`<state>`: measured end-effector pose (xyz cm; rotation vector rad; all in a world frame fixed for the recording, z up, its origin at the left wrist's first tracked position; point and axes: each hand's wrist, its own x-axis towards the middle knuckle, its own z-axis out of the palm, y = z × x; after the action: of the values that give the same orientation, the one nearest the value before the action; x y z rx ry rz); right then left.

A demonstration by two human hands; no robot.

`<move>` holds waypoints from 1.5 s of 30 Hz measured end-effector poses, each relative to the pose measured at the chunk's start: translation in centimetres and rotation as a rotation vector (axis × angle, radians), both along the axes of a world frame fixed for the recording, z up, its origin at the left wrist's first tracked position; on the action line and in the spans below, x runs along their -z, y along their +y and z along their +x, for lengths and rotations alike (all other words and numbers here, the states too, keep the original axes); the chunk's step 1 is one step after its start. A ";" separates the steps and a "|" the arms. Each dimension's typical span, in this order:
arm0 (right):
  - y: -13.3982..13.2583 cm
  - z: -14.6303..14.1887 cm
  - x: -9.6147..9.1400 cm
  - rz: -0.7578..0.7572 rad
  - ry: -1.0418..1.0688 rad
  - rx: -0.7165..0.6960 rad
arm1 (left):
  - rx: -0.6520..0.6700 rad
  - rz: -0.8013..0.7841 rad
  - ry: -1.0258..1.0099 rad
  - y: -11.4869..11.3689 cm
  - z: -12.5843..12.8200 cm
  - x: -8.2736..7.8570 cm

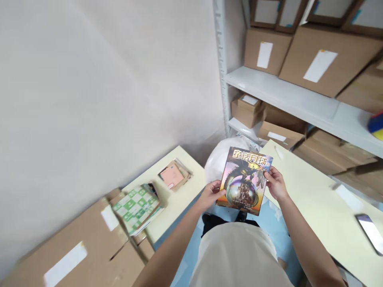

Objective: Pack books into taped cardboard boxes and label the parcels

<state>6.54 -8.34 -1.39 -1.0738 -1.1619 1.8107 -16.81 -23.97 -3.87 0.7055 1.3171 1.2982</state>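
I hold a glossy book (244,181) upright in front of me; its cover shows a dragon coiled round a silver globe under gold lettering. My left hand (211,193) grips its left edge, thumb on the cover. My right hand (275,183) is closed on the right edge near the top. The book hangs in the air between two pale tables, above a blue floor (269,227).
The left table (176,199) carries a pink-topped stack (174,175) and a green-and-white checked stack (136,206). Cardboard boxes (80,247) lie at lower left. A phone (371,232) rests on the right table (317,203). White shelves (287,97) hold labelled boxes. A white bag (220,157) sits behind the book.
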 end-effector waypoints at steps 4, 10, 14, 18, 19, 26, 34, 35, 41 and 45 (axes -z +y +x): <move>1.0 4.9 0.4 -0.022 -0.048 0.110 | 0.005 -0.098 0.012 4.1 4.1 1.2; 2.0 10.5 1.1 -0.034 -0.025 0.316 | 0.172 -0.153 -0.076 7.8 8.3 2.5; 2.8 12.4 1.1 -0.085 0.005 0.452 | 0.281 -0.191 -0.153 9.4 9.3 2.6; 4.0 13.2 0.7 -0.118 -0.005 0.581 | 0.344 -0.267 -0.261 11.3 9.4 2.5; 4.4 13.2 0.6 -0.108 -0.008 0.614 | 0.354 -0.281 -0.285 11.8 9.3 2.5; 6.8 13.0 -0.4 0.044 -0.067 0.740 | 0.447 -0.288 -0.322 14.4 8.6 3.6; 7.9 16.9 -3.5 0.106 -0.249 0.394 | 0.428 -0.296 -0.575 18.2 8.7 4.3; 8.0 17.3 -3.9 0.134 -0.272 0.359 | 0.429 -0.293 -0.589 18.5 8.8 4.1; 9.5 18.5 -5.1 0.380 -0.370 0.234 | 0.434 -0.256 -0.589 18.9 9.4 3.6; 11.3 19.2 -6.4 0.518 -0.417 0.130 | 0.487 -0.305 -0.560 19.1 10.6 3.9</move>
<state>25.72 2.98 5.02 -1.1999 -1.6476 1.1140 -6.22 -4.86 -7.79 0.3715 0.7918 0.7916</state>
